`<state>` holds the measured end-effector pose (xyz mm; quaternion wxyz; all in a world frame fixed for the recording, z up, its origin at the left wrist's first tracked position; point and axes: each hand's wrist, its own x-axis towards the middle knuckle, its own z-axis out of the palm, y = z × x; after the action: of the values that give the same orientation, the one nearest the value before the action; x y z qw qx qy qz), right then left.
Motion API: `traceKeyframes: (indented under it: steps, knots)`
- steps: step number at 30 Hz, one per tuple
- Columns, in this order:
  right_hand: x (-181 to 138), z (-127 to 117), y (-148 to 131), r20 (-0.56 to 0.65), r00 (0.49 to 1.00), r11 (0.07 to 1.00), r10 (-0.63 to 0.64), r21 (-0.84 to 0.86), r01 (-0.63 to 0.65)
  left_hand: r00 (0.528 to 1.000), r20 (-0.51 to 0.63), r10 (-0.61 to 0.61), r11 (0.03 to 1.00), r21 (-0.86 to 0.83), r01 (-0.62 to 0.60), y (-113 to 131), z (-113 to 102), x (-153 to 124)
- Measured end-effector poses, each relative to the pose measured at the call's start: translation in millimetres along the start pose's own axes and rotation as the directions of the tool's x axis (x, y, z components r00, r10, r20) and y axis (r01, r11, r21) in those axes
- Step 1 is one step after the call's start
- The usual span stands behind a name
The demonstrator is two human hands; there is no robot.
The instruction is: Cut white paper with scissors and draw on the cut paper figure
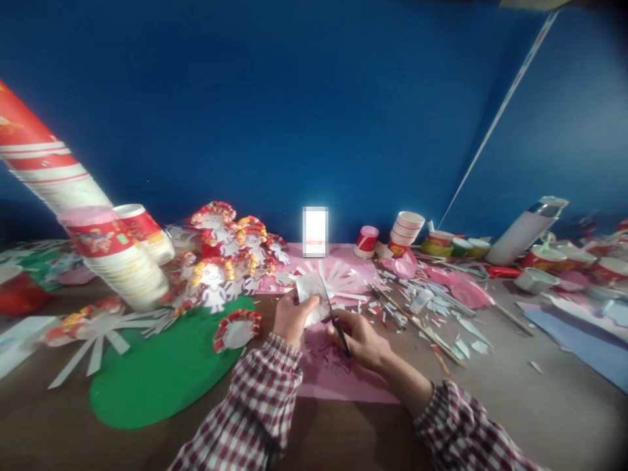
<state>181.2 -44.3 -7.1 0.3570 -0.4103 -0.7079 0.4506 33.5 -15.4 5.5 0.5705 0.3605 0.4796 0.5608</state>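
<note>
Head camera, with clock directions running from the middle of the white paper (309, 302): this piece is sitting just below the centre of the view, raised over the table (338, 438) between both hands. The left hand (290, 320), at 7 o'clock, is pinching its lower left edge, thumb lying across the face of the sheet. The right hand (363, 341), at 4 o'clock, is curling its fingers around the dark scissors (343, 337), whose blades are meeting the paper's right side; whether the blades are parted, I cannot tell.

At 6 o'clock a pink sheet (333, 389) is lying beneath the hands, dark snippets (333, 356) dotting it. A fan of white strips (341, 280) is spreading at 2 o'clock, on more pink paper. A green oval (161, 383) is lying at 8 o'clock, with a red-rimmed ring (239, 332) resting at its right edge. Cut-out paper figures (214, 289) are clustering at 9 o'clock. A pink-topped cup (366, 242) is standing at 2 o'clock, and pale scraps (475, 332) are littering the table around 3 o'clock.
</note>
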Motion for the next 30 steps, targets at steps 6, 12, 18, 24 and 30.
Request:
traceKeyframes:
  steps: [6,12,18,24,30]
  knots:
    - [0.5,-0.4,1.1,-0.004,1.000,0.999,-0.012,-0.051,0.012,1.000,-0.001,0.009,0.999,0.034,-0.009,-2.3,-1.3,1.3]
    - [1.2,-0.5,1.8,-0.008,1.000,0.999,0.000,-0.045,-0.001,1.000,-0.004,-0.007,1.000,0.025,0.007,0.9,-0.3,-0.4]
    - [1.2,-1.6,2.6,-0.005,1.000,0.998,0.002,-0.060,-0.002,1.000,0.002,0.003,1.000,0.009,-0.003,1.3,0.8,-1.6]
    - [-0.3,-1.7,4.6,0.000,1.000,1.000,0.017,-0.006,-0.017,0.999,0.024,0.029,0.999,0.030,-0.030,0.0,-1.2,-0.9]
    - [-0.7,-0.4,8.7,0.016,0.998,0.995,0.064,0.080,-0.065,0.998,0.033,0.044,0.995,0.084,-0.046,-3.1,-4.4,0.9]
